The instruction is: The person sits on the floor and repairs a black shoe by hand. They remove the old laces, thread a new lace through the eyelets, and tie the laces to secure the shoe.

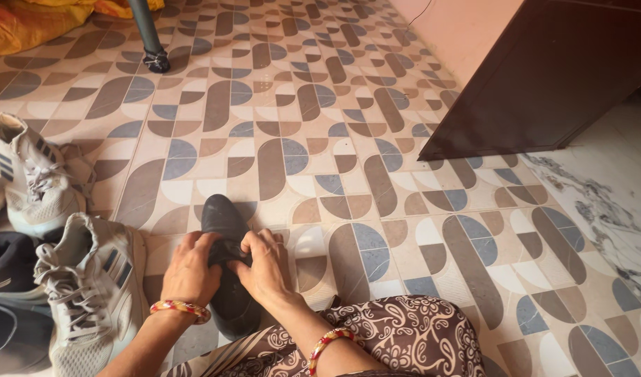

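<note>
Left hand (190, 269) and right hand (266, 265) both clamp closed fingers on the black shoe's (226, 262) laces, pinning it sole-down on the floor (320, 139) beside grey sneakers (90, 293).

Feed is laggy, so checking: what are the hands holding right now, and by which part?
Both the left hand and right hand grip a dark shoe around its middle, at the lace area, toe pointing away on the tiled floor.

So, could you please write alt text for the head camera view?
A seated person's left hand and right hand hold a black shoe on a patterned tile floor. Two grey sneakers lie to the left, and a dark wooden door stands at upper right.
</note>
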